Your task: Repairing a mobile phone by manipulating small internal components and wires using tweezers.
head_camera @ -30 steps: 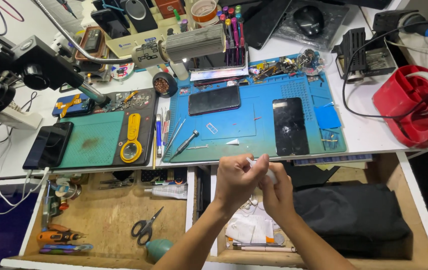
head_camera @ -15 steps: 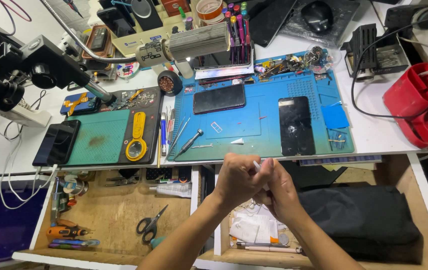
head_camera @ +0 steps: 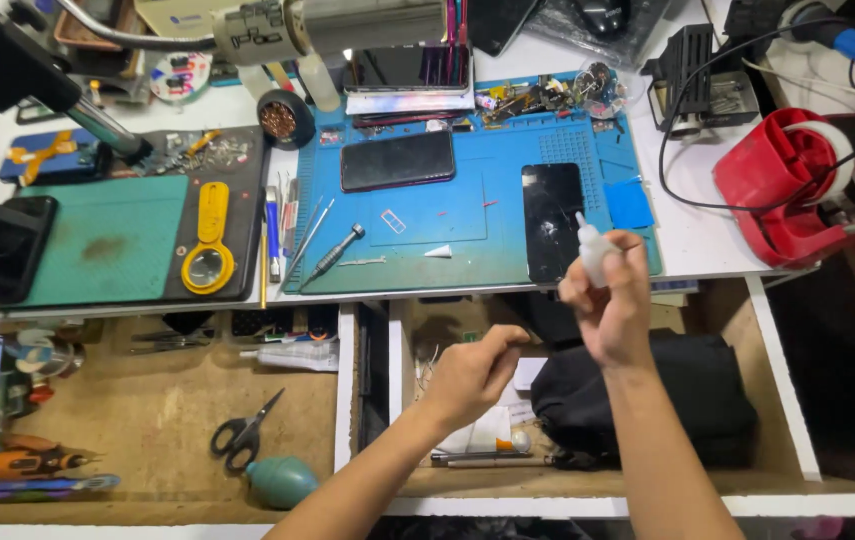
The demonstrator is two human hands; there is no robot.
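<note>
The grip of the right hand is clamped around a small white squeeze bottle, nozzle pointing up towards twelve o'clock. A second ago both hands were pressed together around this bottle, low over the open right drawer. Now they have come apart: the right hand has lifted the bottle up to the counter edge, just at the lower end of the dark phone that lies upright on the blue work mat. The left hand has dropped away towards seven o'clock of the right one and hovers over the drawer with fingers curled loosely together; whether it pinches something small, such as a cap, I cannot tell.

The nozzle looks bare, so the two-handed twisting seems to have freed the bottle for use, and it is carried towards the cracked-looking phone rather than back into the drawer. That suggests the opening step is done and the bottle is being brought to the work on the mat.

Other things hold their places: a second phone lies crosswise at eleven o'clock of the bottle, a screwdriver at nine o'clock on the mat, and a black pouch sits in the drawer under the right wrist.
</note>
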